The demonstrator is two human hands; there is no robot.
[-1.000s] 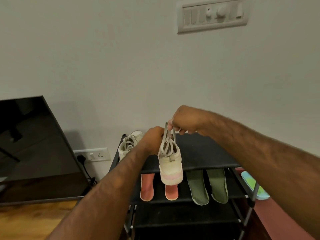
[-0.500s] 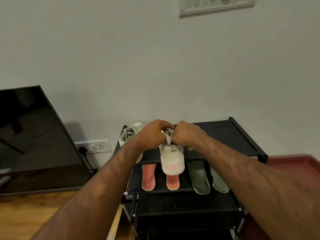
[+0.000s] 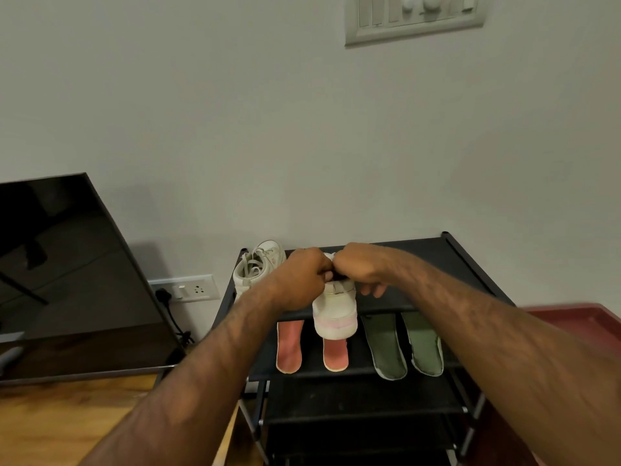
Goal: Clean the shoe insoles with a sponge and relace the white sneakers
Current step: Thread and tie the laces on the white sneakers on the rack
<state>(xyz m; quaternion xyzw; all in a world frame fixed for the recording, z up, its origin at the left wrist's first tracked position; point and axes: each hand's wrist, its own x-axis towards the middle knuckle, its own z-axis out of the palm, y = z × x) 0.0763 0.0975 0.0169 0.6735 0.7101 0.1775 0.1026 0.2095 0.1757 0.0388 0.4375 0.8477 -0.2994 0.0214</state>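
Head view, sneaker (image 3: 334, 314) beneath fingers (image 3: 373, 290) (toe nearest)

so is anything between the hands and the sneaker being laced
Nothing visible. The left hand and right hand both grip the top of the sneaker, which sits on the rack. The second sneaker stands to the left, not between them.

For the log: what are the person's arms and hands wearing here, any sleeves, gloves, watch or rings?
Nothing worn shows. The left forearm and right forearm are bare and hairy, with no sleeve edge in frame. The left hand and right hand are ungloved; no watch, band or ring is visible on the sides facing the camera.
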